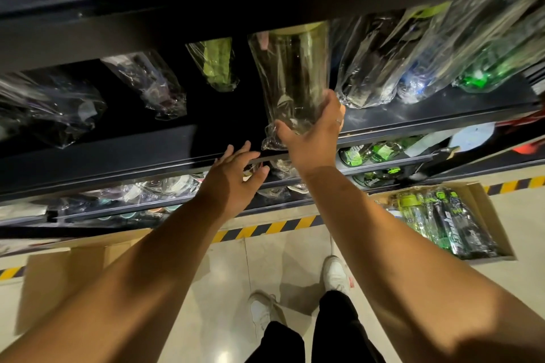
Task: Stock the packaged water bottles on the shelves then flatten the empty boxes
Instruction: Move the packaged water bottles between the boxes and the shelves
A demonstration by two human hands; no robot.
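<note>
My right hand (313, 132) grips the bottom of a clear water bottle (292, 74) in a plastic bag, standing at the front of the black shelf (413, 122). Its lid is yellow-green. My left hand (236, 174) hovers just below the shelf edge with fingers spread, holding nothing. Several other bagged bottles stand on the same shelf: a green one (218, 63) behind to the left, dark ones (150, 82) further left, and clear, blue and green ones (418, 68) to the right. An open cardboard box (486, 215) on the floor at right holds several packaged bottles (442, 221).
Lower shelves (383, 160) carry more bagged bottles. A cardboard box (67, 274) lies on the floor at left. Yellow-black hazard tape (265, 228) runs along the tiled floor by the shelving. My white shoes (333, 274) stand between the two boxes.
</note>
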